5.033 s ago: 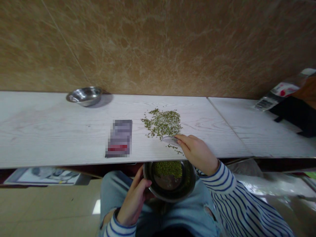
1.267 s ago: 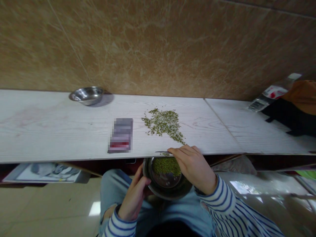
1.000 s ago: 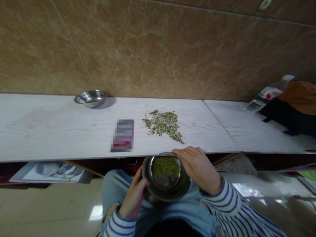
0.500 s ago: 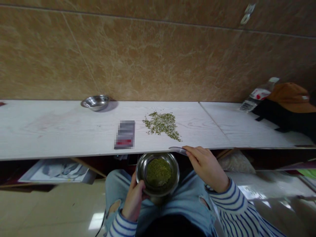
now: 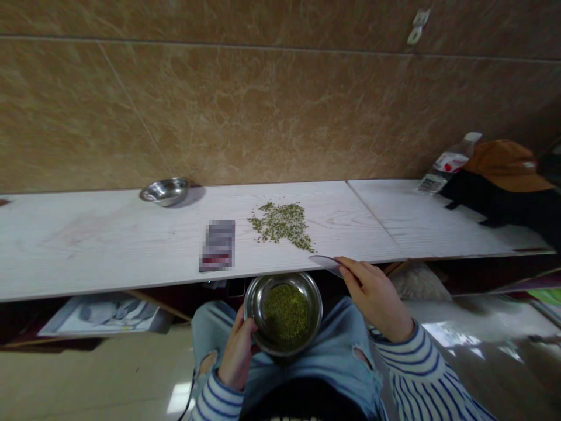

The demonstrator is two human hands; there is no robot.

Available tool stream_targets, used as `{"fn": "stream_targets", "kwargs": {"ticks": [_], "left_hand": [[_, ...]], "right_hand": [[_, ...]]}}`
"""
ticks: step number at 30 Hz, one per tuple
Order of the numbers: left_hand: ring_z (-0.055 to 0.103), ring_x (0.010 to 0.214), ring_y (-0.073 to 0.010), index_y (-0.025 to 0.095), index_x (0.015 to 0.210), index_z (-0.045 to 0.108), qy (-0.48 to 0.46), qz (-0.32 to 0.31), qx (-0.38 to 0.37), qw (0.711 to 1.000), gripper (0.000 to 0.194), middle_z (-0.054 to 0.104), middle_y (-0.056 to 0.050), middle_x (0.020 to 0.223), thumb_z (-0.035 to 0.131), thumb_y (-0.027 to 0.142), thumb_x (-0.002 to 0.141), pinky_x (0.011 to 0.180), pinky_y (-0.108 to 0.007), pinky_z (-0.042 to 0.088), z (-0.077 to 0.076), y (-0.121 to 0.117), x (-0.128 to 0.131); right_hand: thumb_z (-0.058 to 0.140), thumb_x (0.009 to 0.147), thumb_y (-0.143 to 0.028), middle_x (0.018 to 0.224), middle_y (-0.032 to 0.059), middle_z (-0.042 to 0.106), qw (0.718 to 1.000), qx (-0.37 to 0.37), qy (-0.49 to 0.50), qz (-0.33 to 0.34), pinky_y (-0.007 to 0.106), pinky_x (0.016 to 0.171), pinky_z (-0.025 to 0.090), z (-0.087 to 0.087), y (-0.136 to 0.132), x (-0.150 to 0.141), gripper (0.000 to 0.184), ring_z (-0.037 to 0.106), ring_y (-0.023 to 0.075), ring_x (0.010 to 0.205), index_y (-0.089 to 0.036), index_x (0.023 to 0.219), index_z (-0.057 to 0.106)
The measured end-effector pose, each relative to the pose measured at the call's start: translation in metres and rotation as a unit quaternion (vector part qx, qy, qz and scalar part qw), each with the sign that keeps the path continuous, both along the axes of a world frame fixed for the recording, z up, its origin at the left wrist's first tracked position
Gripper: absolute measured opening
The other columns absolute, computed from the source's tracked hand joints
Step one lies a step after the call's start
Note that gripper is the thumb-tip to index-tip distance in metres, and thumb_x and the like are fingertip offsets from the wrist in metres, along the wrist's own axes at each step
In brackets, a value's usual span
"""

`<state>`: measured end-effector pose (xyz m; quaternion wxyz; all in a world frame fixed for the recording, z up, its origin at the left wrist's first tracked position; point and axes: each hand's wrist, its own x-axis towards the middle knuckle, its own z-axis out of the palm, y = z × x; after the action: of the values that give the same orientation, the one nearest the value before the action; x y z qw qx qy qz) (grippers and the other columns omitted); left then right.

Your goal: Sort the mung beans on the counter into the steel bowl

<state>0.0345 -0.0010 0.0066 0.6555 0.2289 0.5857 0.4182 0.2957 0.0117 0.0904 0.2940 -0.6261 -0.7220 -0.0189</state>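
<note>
My left hand [image 5: 239, 351] grips the left rim of a steel bowl [image 5: 316, 316] over my lap, just under the counter's front edge. Inside it lies a heap of small green mung beans [image 5: 287, 310]. Between the fingers of my right hand [image 5: 372, 292] is a thin, curved, greyish piece [image 5: 325, 261], perhaps a scraper; its exact kind is unclear. Its tip is at the counter edge, close to the near end of the scattered mung beans [image 5: 284, 222] on the white counter [image 5: 109, 245].
A second steel bowl [image 5: 165, 193] stands by the wall, with a blurred-out phone-sized rectangle [image 5: 218, 245] nearer me. To the right, a plastic bottle [image 5: 449, 164] leans beside a brown cap [image 5: 504, 166] on a dark bag [image 5: 491, 204]. An open drawer [image 5: 105, 316] juts out below left.
The whole view has shifted slightly. My right hand and the thin piece have moved a little away from the bowl, rightward. The bowl stays in my left hand, its inside facing up more.
</note>
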Motion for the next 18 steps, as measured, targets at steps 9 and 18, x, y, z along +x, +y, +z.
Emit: {"fn": "stream_targets", "kwargs": {"ticks": [9, 18], "left_hand": [[0.057, 0.071, -0.0173, 0.027, 0.128, 0.051, -0.045, 0.007, -0.037, 0.998, 0.060, 0.066, -0.003, 0.090, 0.054, 0.023, 0.068, 0.058, -0.027, 0.044, -0.003, 0.016, 0.007], [0.047, 0.125, -0.0243, 0.026, 0.110, 0.067, -0.073, 0.115, -0.018, 0.991, 0.042, 0.065, -0.003, 0.122, 0.060, 0.023, 0.069, 0.100, -0.033, 0.039, -0.019, 0.025, 0.006]], "right_hand": [[0.049, 0.088, -0.037, 0.092, 0.0078, 0.072, 0.969, -0.036, 0.239, -0.050, 0.032, 0.075, 0.053, -0.003, 0.031, 0.016, 0.033, 0.067, 0.0191, 0.084, -0.018, 0.111, 0.062], [0.051, 0.085, -0.043, 0.085, 0.0094, 0.072, 0.912, -0.068, 0.403, 0.024, 0.032, 0.065, 0.053, -0.036, 0.117, 0.003, 0.037, 0.064, 0.0169, 0.069, -0.015, 0.107, 0.062]]}}
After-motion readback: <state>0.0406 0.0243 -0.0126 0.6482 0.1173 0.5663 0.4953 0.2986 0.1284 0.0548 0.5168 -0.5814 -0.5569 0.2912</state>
